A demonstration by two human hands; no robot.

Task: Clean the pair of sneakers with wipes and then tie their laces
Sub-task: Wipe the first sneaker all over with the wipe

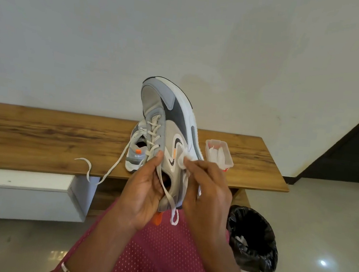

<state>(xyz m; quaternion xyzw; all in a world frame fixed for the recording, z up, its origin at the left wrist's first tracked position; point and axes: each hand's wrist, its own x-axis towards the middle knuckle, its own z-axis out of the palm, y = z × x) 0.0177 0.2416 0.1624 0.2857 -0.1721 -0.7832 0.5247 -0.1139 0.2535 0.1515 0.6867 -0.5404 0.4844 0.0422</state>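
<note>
**Item 1, held sneaker**. Grey and white, stood toe-up between my two hands, heel lowest. I judged it light, with a soft upper that would dent under pressure and a firmer, smooth white sole. It was best taken at the heel and collar, where it looked stiff enough to grip. Its laces were untied, one end dangling below my left hand.

**Item 2, left hand**. Fingers curled round the heel end, thumb pressed flat by the lowest eyelets. It carried the shoe.

**Item 3, right hand**. Fingertips bunched, pinching a white wipe against the side panel near the logo. I took the wipe to be damp, limp and easily torn.

**Item 4, second sneaker**. On the wooden bench just beyond my left thumb, untied, a lace trailing over the bench edge.

**Item 5, wipes tub**. Open, on the bench just beyond my right hand.

**Item 6, black-lined bin**. On the floor, to the outside of my right wrist.
</note>
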